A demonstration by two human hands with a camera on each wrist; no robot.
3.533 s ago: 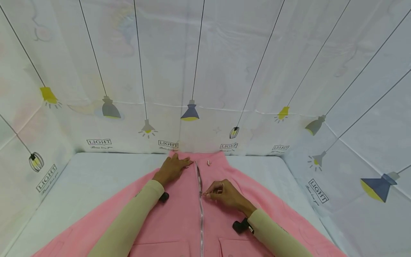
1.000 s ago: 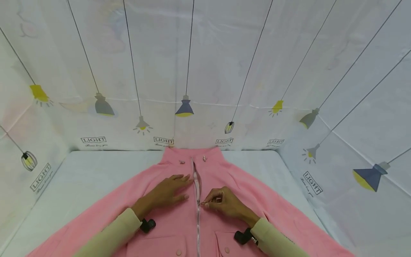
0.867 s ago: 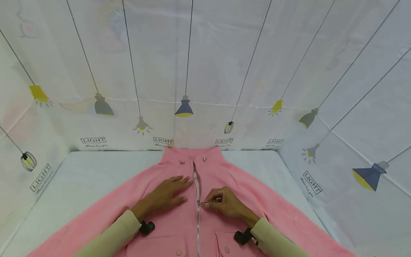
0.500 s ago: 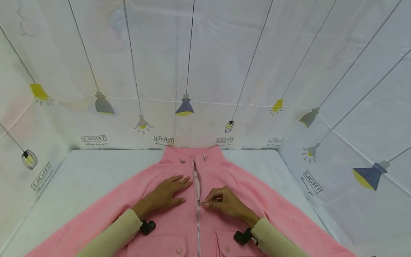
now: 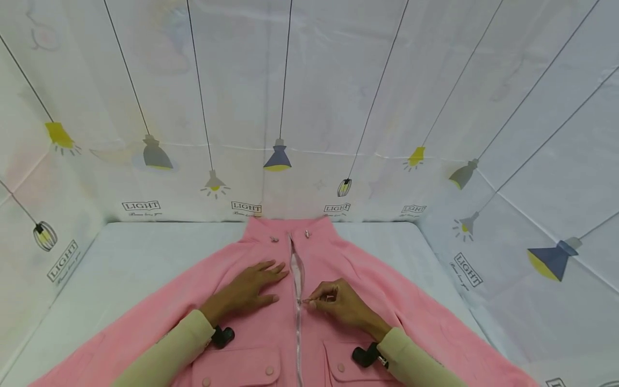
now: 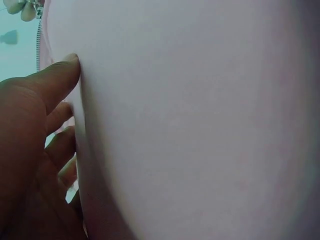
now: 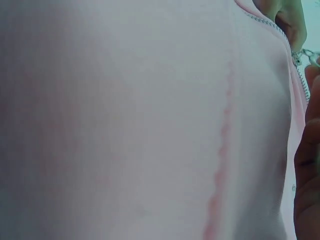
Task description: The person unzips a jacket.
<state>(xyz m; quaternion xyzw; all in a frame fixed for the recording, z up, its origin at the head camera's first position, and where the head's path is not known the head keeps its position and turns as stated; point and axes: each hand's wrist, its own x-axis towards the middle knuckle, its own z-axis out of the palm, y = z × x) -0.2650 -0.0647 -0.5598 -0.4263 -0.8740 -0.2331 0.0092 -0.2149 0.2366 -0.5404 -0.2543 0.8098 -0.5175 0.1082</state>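
A pink jacket (image 5: 263,328) lies spread front up, its collar at the table's far edge. Down its middle runs a silver zipper (image 5: 298,344), closed below the slider and parted in a narrow gap above it. My right hand (image 5: 340,305) pinches the zipper pull (image 5: 303,301) between thumb and fingertip; the metal pull (image 7: 313,58) also shows at the right edge of the right wrist view. On the left front panel my left hand (image 5: 247,290) lies with fingers spread and straight, fingertips close beside the gap. The left wrist view shows its thumb (image 6: 62,75) against the pink cloth.
Buttoned flap pockets (image 5: 237,368) lie below both hands. Two small metal cord fittings (image 5: 307,234) sit near the collar. The white table (image 5: 145,258) is bordered behind and at the sides by a lamp-printed cloth (image 5: 319,107). A black camera (image 5: 366,356) sits at the right wrist.
Since the earliest frame, my right hand has drawn the zipper pull down, widening the gap, and my left hand has moved from the collar to the chest. The last second shows almost no movement.
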